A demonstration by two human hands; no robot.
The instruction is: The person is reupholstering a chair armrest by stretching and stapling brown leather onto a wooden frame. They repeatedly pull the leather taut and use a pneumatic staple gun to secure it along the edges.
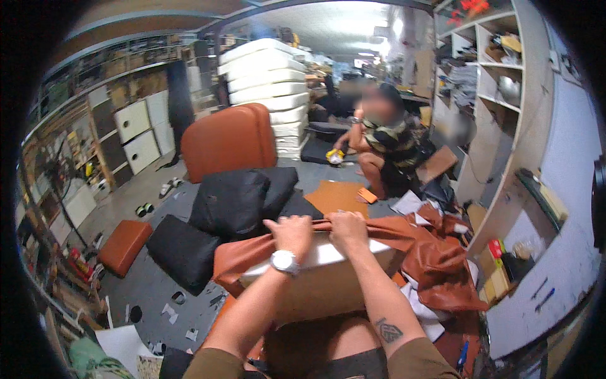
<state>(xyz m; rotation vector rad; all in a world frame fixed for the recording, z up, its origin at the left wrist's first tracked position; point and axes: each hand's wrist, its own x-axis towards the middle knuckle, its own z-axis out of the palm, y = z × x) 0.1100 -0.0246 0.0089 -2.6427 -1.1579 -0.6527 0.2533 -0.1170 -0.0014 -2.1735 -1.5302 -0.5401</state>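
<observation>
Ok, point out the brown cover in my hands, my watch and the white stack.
Cover (439,265): head view, on its bunched right end.
Watch (285,261): head view, on its face.
White stack (268,95): head view, on its front, about mid-height.

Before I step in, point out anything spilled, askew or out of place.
Small, pale, irregular scraps litter the grey floor at lower left, like uncollected waste. The reddish-brown, leathery sheet bunches untidily at right instead of lying smooth.

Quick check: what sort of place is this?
Most likely an upholstery workshop: the left hand and right hand grip a brown leather-like cover, plump black cushions lie beyond it, and a stack of white, foam-like slabs stands farther back.
</observation>
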